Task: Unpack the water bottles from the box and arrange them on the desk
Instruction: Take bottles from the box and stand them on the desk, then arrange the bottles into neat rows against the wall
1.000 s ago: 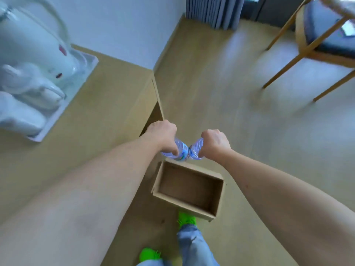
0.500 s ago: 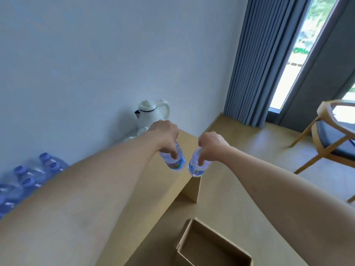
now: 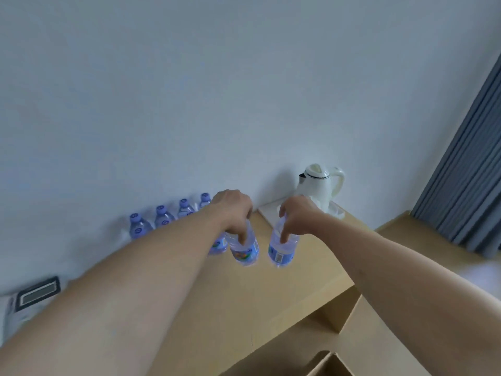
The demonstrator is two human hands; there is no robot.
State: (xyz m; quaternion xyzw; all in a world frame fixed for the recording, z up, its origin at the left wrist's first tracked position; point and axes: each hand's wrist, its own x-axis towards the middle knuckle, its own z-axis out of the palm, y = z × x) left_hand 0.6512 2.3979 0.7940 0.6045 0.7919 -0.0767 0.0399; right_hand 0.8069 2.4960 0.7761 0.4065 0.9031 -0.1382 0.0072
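Fingers (image 3: 242, 234) of our left hand (image 3: 233, 210) curl down around the top of a water bottle (image 3: 244, 249), holding it by the neck above the desk (image 3: 217, 299). Our right hand (image 3: 296, 218) grips a second water bottle (image 3: 282, 249) the same way, its fingers wrapped over the cap end with one finger lying down the shoulder. Both bottles hang side by side, just apart, over the middle of the wooden desk; we cannot tell whether their bases touch the surface.

To the left, along the far edge by the white wall, we see a row of bottles (image 3: 162, 217) with purple caps standing upright, the nearest of them partly hidden behind our left forearm. On the far right of the desk a white electric kettle (image 3: 321, 185) stands on a white tray (image 3: 271, 213). A dark framed device (image 3: 38, 293) lies at the near left edge. At the bottom right, one corner of the cardboard box (image 3: 332, 366) shows below the desk. Grey curtains (image 3: 469, 185) hang at the far right.
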